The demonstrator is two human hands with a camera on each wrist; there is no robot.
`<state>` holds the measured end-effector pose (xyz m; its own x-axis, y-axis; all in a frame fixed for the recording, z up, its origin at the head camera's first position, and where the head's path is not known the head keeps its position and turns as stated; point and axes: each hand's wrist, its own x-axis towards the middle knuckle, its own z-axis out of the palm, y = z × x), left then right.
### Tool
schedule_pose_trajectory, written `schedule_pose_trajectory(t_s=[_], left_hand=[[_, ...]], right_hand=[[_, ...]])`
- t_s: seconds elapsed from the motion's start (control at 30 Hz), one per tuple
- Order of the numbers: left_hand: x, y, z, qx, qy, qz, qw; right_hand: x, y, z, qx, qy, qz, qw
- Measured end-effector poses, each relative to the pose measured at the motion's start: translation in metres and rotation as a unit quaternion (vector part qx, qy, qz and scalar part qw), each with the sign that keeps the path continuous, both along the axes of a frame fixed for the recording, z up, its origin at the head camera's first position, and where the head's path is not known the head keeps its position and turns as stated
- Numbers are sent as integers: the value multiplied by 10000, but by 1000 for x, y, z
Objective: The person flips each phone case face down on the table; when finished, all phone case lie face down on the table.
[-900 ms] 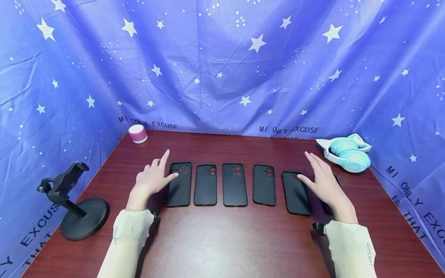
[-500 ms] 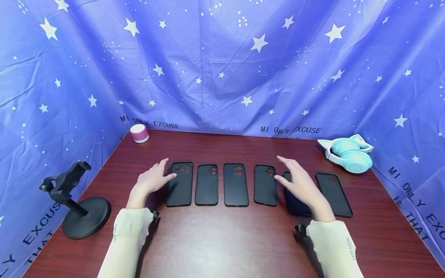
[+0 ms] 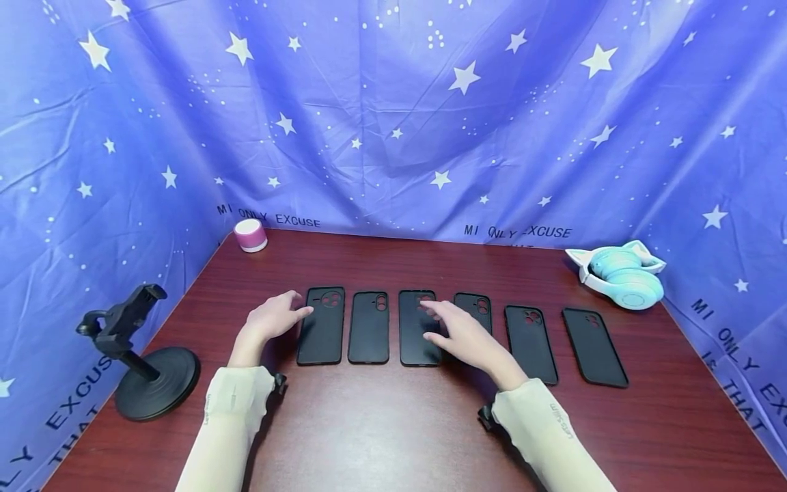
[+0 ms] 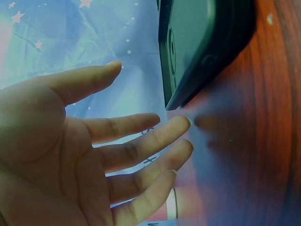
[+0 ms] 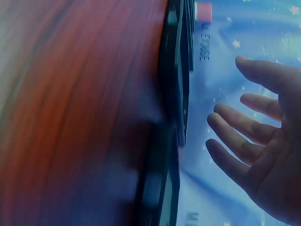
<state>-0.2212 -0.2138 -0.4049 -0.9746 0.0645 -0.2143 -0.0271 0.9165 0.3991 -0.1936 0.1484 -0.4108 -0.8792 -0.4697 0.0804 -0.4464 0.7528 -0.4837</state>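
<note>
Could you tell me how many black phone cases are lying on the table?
6, in one row: first by the left hand, second, third and fourth under the right hand, fifth, sixth.

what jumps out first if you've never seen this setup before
Six black phone cases lie in a row across the dark red table, with the right hand hovering open over the middle ones and the left hand open beside the leftmost case. Behind them hangs a blue star-printed cloth, and mint cat-ear headphones sit at the far right.
</note>
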Motion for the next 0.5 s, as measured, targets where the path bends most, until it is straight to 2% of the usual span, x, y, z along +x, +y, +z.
schedule_pose_trajectory(t_s=[0.27, 0.5], left_hand=[[0, 2, -1, 160, -24, -26, 9999], [0, 3, -2, 158, -74, -40, 9998]], right_hand=[[-6, -32, -2, -391, -75, 220, 9990], [-7, -62, -2, -665, -369, 511, 9958]])
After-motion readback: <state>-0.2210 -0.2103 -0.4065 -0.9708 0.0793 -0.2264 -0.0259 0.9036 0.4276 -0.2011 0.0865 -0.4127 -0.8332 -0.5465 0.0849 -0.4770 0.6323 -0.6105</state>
